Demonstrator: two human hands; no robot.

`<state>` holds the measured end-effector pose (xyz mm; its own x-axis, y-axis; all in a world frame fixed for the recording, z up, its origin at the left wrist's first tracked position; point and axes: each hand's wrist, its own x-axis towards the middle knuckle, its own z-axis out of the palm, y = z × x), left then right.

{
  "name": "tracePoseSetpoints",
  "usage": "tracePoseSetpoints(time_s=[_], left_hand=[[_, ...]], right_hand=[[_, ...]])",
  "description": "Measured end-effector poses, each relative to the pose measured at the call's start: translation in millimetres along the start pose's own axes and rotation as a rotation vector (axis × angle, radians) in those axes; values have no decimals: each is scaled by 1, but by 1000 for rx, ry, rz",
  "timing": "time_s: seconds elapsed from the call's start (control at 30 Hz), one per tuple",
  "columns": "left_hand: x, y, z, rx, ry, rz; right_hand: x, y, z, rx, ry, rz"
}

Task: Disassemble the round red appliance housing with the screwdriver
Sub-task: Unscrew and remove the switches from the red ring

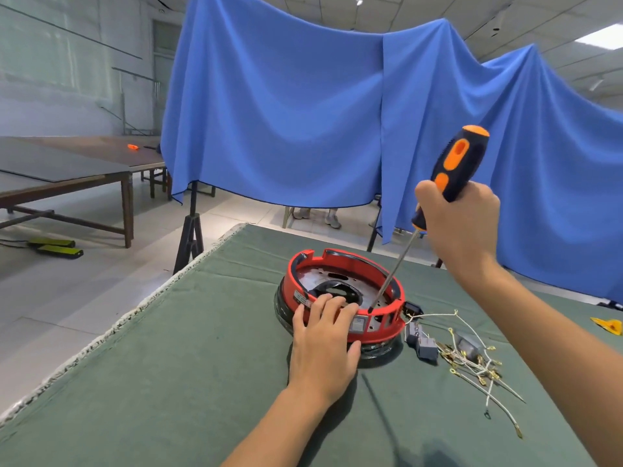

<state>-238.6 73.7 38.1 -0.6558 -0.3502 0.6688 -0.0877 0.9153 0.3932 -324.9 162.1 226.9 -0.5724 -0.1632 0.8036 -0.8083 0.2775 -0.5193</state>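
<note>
Left hand (323,345) grips the near rim of the red housing (340,294), with the fingers curled over the edge to the inside and the thumb against the outer wall. Right hand (462,224) is closed around the lower part of the black and orange screwdriver (451,170) handle; the shaft slants down to the left, and its tip touches the near right part of the rim.

Behind all, a blue cloth (303,112) hangs like a curtain. The table (168,382) has a green cover, and the housing stands about in its middle, on a black ring. Inside the housing lies a metal plate (320,276) with holes and a dark round part (337,291). Just right of the housing lie white wires (472,362) with brass ends and two grey connectors (419,342). At the far right edge lies a yellow piece (608,324).
</note>
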Motion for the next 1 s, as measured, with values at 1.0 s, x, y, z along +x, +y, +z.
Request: tracePoseSetpoints(time_s=[1.0], left_hand=[[5,0,1,65,-55,-128]], right_hand=[[-53,8,-14,118,139,-191]])
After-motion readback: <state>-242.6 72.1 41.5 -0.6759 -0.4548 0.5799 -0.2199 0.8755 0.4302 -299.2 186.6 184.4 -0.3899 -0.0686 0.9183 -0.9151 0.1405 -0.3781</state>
